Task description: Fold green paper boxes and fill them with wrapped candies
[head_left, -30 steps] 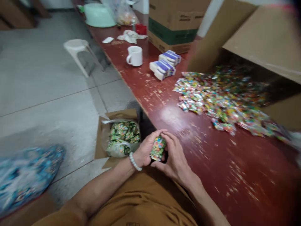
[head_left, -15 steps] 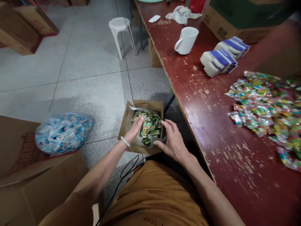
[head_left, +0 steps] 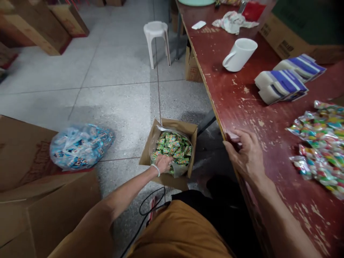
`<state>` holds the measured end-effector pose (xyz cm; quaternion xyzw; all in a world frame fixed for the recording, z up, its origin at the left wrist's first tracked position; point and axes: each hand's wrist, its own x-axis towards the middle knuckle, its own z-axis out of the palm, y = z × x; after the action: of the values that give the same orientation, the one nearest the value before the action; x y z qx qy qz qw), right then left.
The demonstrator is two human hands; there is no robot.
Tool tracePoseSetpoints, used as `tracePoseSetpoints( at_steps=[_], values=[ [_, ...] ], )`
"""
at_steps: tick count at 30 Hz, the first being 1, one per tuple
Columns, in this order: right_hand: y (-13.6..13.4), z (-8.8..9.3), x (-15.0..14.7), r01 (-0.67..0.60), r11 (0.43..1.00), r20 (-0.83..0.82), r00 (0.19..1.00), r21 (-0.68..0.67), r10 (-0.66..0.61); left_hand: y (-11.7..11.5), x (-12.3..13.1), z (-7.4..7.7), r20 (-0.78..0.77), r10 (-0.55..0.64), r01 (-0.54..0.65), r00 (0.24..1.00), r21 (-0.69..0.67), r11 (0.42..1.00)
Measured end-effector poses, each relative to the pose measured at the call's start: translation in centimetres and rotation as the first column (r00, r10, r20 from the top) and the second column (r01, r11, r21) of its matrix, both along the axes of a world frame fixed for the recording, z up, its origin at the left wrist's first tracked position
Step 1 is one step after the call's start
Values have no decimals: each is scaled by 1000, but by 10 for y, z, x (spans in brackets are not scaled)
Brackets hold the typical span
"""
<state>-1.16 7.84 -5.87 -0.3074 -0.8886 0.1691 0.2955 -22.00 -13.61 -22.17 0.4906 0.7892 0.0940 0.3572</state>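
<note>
Small green packets (head_left: 172, 143) fill a clear bag inside an open cardboard box (head_left: 191, 129) on the floor. My left hand (head_left: 163, 163), with a pale bracelet at the wrist, reaches into the near side of the bag; its fingers are bent down on the packets, and what they may hold is hidden. My right hand (head_left: 245, 154) is at the edge of the red table (head_left: 242, 107), its thumb and fingers apart around a small pale piece (head_left: 233, 136) that looks pinched or touched; the grip is unclear.
Candies in clear wrappers (head_left: 322, 150), blue-and-white packs (head_left: 281, 86) and a white mug (head_left: 240, 54) are on the table. A bag of blue packets (head_left: 82, 147) lies on a carton at left. A white stool (head_left: 156, 30) stands on the floor ahead.
My right hand has moved from beside the box up to the table edge. My left hand has shifted toward the near side of the bag. The view has swung left.
</note>
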Motion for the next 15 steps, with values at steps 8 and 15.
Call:
tracePoseSetpoints(
  at_steps=[8,15],
  values=[
    [4,-24,-1,17,995,77,997,99,-24,46,-57,4,-424,19,42,906,136,990],
    [1,-20,-1,72,988,169,981,136,-95,83,-97,-31,-300,-7,17,954,30,999]
  ],
)
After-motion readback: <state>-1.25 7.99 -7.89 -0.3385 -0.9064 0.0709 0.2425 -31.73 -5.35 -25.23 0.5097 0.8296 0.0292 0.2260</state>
